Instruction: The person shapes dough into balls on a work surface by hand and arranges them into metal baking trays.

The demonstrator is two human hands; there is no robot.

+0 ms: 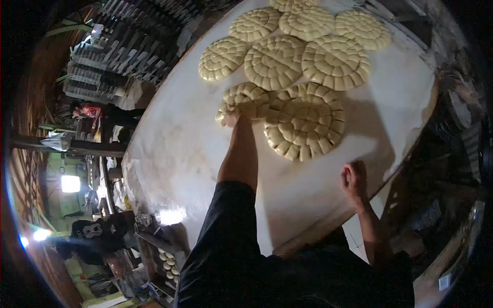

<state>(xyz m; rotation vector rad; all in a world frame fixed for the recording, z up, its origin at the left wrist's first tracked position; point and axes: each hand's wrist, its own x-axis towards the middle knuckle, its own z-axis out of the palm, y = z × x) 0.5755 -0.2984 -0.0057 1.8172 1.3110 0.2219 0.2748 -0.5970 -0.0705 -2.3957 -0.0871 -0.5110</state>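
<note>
My left hand (232, 118) reaches out over a smaller round of dough pieces (246, 97) and touches its near left edge. Its fingers are blurred and partly hidden against the dough, so their grip is unclear. Just right of it lies a larger round of dough pieces (306, 123), set in rings with a row across the middle. My right hand (354, 180) hovers near the table's right edge, apart from the dough. Its fingers are curled into a loose fist, and nothing shows in them.
More dough rounds (275, 62) lie close together at the far end of the pale table (190, 149). Lower left, a rack (167, 264) holds several small dough balls. Another person (95, 110) is at the left, beyond the table. Stacked slats (128, 41) stand behind.
</note>
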